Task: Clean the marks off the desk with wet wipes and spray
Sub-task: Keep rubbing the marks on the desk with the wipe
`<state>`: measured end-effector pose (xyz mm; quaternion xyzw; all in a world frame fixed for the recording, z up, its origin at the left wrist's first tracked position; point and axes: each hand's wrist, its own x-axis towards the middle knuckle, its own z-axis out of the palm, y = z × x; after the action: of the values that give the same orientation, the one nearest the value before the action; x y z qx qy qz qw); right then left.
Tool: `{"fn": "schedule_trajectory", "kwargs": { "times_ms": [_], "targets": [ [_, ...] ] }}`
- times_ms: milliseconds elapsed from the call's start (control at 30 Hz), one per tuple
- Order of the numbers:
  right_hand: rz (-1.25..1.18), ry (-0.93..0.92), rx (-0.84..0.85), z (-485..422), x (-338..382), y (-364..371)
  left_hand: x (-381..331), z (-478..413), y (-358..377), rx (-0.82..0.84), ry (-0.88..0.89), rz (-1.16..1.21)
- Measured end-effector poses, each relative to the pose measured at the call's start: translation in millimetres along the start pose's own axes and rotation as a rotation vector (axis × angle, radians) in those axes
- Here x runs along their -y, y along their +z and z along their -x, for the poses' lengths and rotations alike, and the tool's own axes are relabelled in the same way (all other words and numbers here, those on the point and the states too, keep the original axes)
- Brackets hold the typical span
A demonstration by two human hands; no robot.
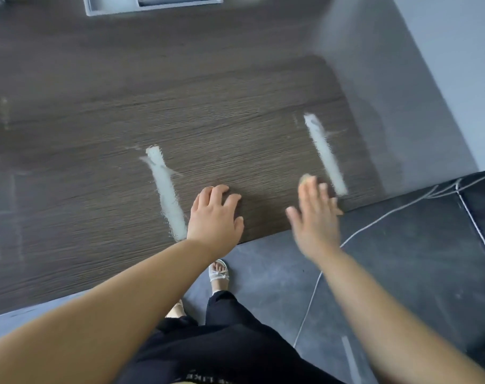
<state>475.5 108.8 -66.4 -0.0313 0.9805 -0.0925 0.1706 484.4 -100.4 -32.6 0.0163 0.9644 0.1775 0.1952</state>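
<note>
In the head view, a dark wood-grain desk fills the upper left, and its near edge runs on a slant from the lower left up to the right. Two pale marks lie on it, well apart with bare wood between them. The left mark reaches almost to the near edge, and the right mark stops just short of it. The left hand rests on the desk just beside the left mark's near end, fingers arched with their tips on the wood, holding nothing. The right hand is motion-blurred, fingers spread and empty, lying across the desk edge just beside the right mark's near end. A grey wall panel bounds the desk on the right, and a grey tray sits at the far edge. Faint smears show far left. Below the edge, a white cable trails over dark floor beside a sandalled foot.
</note>
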Motion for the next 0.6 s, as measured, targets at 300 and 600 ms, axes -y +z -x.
{"fn": "schedule_trajectory", "kwargs": {
  "times_ms": [300,600],
  "targets": [
    [0.002,0.283,-0.03,-85.9,-15.9,-36.9,28.4,-6.0,-16.7,-0.056,-0.135,-0.029],
    [0.216,-0.59,0.13,-86.2,86.3,-16.5,69.6,1.1,-28.0,-0.122,-0.309,0.012]
  ]
}}
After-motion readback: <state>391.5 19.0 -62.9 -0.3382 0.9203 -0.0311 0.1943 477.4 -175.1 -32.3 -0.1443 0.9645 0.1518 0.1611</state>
